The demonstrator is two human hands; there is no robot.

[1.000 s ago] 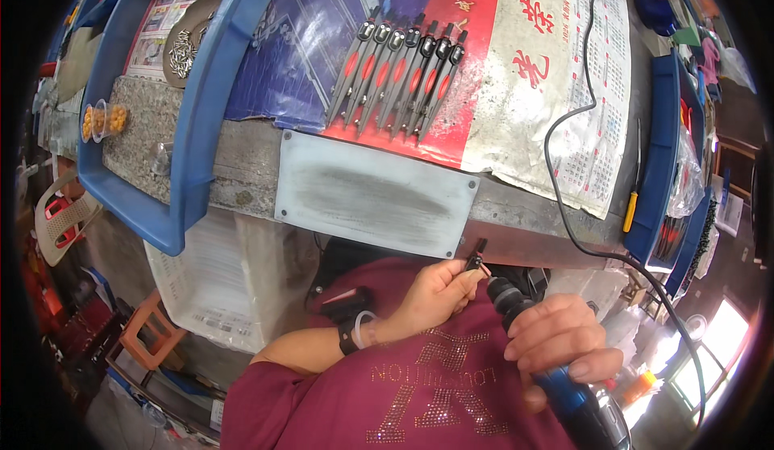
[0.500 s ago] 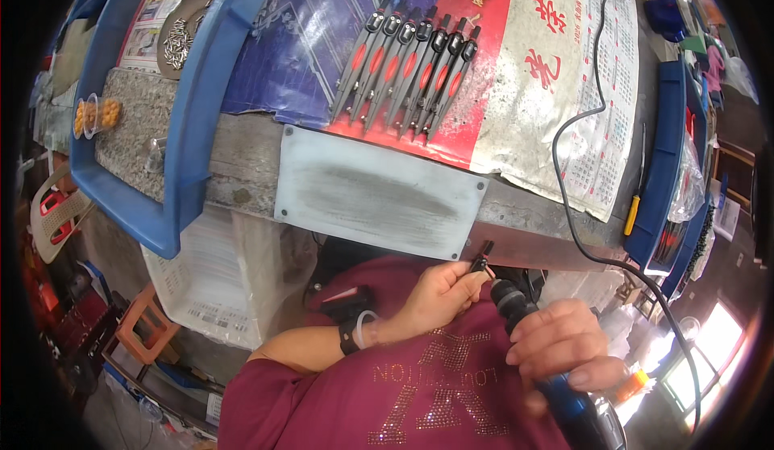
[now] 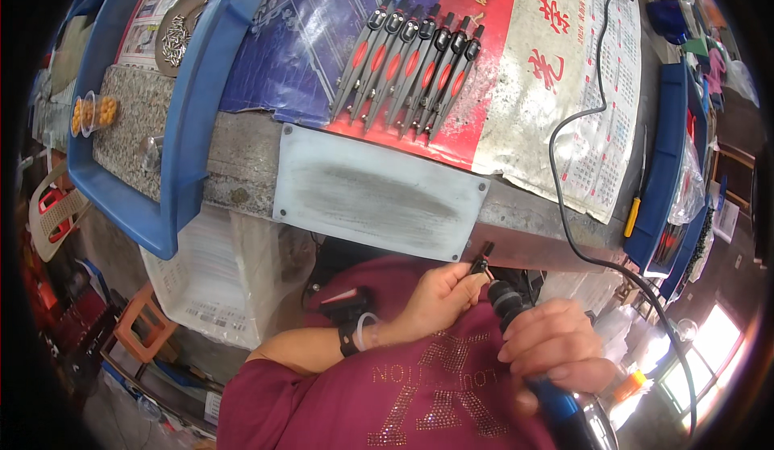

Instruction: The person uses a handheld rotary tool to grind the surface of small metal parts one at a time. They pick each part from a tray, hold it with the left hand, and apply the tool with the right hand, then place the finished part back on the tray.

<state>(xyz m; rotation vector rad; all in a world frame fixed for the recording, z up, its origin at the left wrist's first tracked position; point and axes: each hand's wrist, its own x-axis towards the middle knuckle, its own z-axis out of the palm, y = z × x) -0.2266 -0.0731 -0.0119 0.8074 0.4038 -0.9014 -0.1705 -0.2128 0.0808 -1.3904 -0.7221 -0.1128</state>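
On my feed, the left hand (image 3: 442, 295) pinches a small black part (image 3: 481, 264) between thumb and forefinger, just beside the pale plate's (image 3: 375, 196) lower right corner. I have the right hand (image 3: 558, 343) wrapped firmly around a power driver (image 3: 558, 406), its nose near the part; I cannot tell whether they touch.

Window (image 3: 705, 349) at right burns white; I note pale sheen on blue poster (image 3: 278, 71), right hand (image 3: 558, 345) brightly lit, bench (image 3: 242, 153) edges bowed, corners black.
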